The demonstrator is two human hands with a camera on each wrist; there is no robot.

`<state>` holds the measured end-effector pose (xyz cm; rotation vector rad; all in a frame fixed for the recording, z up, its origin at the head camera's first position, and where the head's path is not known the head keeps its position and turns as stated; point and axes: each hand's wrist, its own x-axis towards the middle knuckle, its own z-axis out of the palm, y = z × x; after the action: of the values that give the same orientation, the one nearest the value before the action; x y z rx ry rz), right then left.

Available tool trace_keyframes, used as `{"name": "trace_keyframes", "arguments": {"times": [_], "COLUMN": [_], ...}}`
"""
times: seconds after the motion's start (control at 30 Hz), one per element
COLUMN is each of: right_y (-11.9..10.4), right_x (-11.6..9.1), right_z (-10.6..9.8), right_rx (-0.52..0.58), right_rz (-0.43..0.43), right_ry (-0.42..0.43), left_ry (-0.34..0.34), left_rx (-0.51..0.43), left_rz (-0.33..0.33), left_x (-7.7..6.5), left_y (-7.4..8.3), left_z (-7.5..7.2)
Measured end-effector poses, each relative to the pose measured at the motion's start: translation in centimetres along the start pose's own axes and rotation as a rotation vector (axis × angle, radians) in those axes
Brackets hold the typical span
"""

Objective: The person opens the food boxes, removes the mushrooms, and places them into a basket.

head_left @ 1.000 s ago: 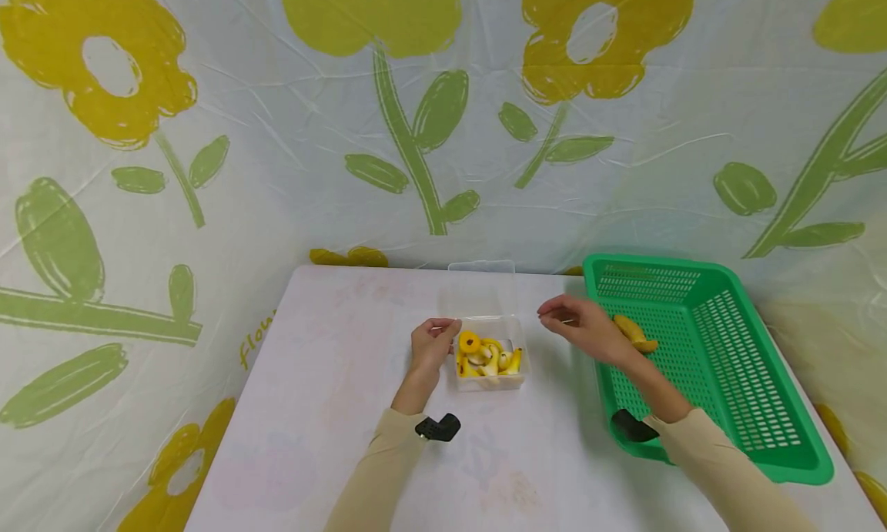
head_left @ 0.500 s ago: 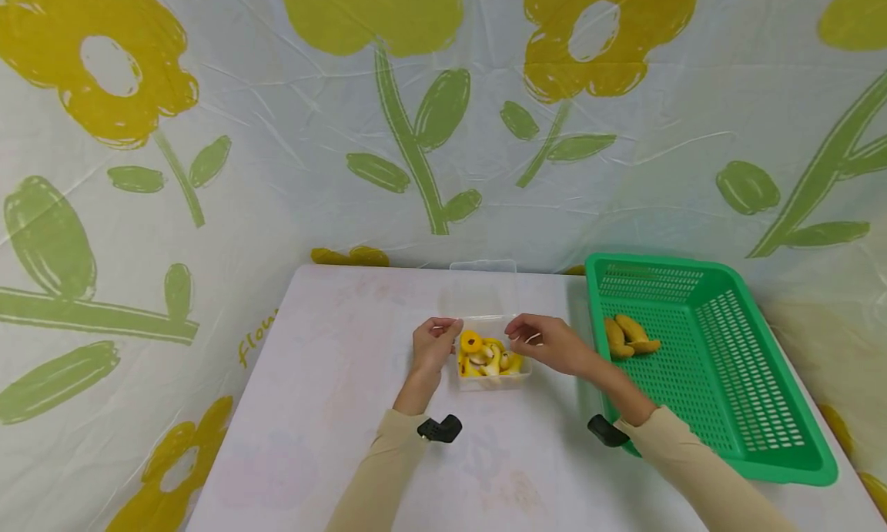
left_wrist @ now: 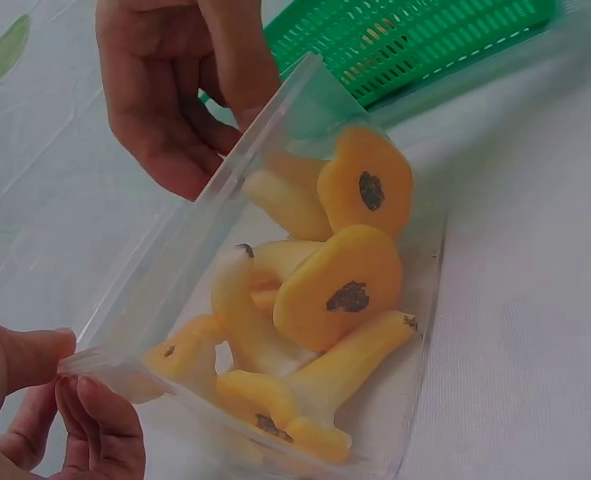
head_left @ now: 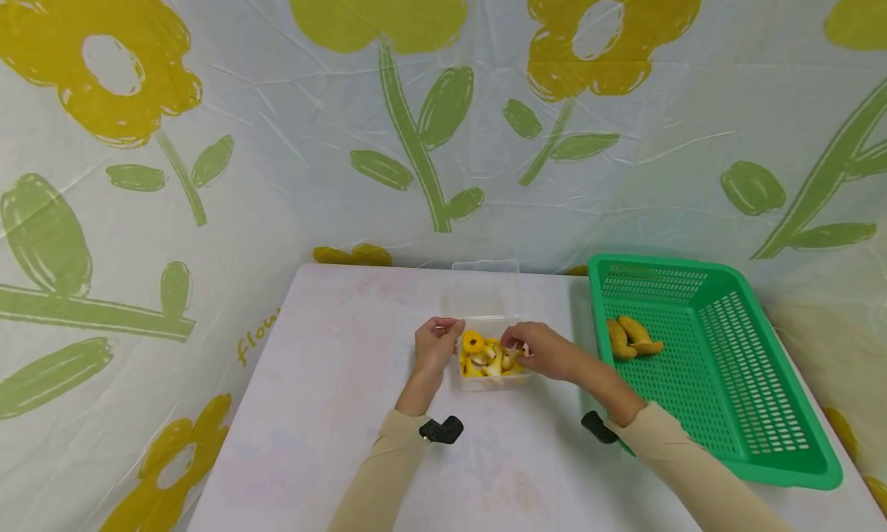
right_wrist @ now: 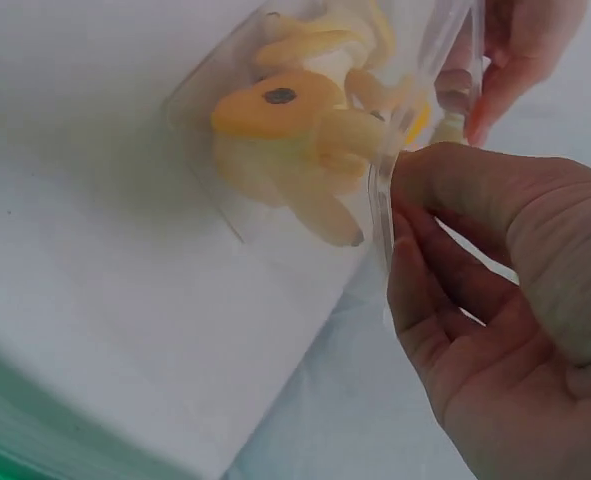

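Observation:
A clear plastic box (head_left: pixel 478 386) with its lid (head_left: pixel 487 289) laid back holds several yellow mushroom-shaped pieces (left_wrist: pixel 345 290); these have pale stems, and dark patches mark their caps. My left hand (head_left: pixel 434 349) pinches the box's left back corner between thumb and fingers. Over the right side of the box bends my right hand (head_left: pixel 550 352), fingers curved downward into the opening. In the right wrist view the thumb and fingers of the right hand (right_wrist: pixel 515 270) come right at the rim, near a pale stem; I cannot tell whether they grip it.
To the right stands a large green slotted basket (head_left: pixel 783 363) with several yellow-brown, elongated pieces (head_left: pixel 632 332) at its left side. A flower-printed sheet (head_left: pixel 485 147) hangs behind the pale table (head_left: pixel 346 378), close to its back edge.
My right hand has moved left from beside the basket to over the box and dipped into its opening. The pieces in the basket are more fully visible. My left hand stays at the box.

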<state>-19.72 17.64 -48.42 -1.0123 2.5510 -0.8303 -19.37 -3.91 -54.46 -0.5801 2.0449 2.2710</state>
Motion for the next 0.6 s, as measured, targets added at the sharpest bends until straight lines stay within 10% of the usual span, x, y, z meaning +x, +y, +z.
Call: {"name": "trace_keyframes", "arguments": {"times": [0.4, 0.6], "right_y": [-2.6, -3.1], "right_x": [1.4, 1.6], "right_z": [0.8, 0.4], "right_rx": [-0.578, -0.624], "right_rz": [0.073, 0.075], "right_ry": [-0.110, -0.197], "left_ry": [0.005, 0.003], "left_rx": [0.003, 0.009], "left_rz": [0.013, 0.023], "left_x": [0.0, -0.1], "left_y": [-0.1, -0.1], "left_z": [-0.1, 0.0]}}
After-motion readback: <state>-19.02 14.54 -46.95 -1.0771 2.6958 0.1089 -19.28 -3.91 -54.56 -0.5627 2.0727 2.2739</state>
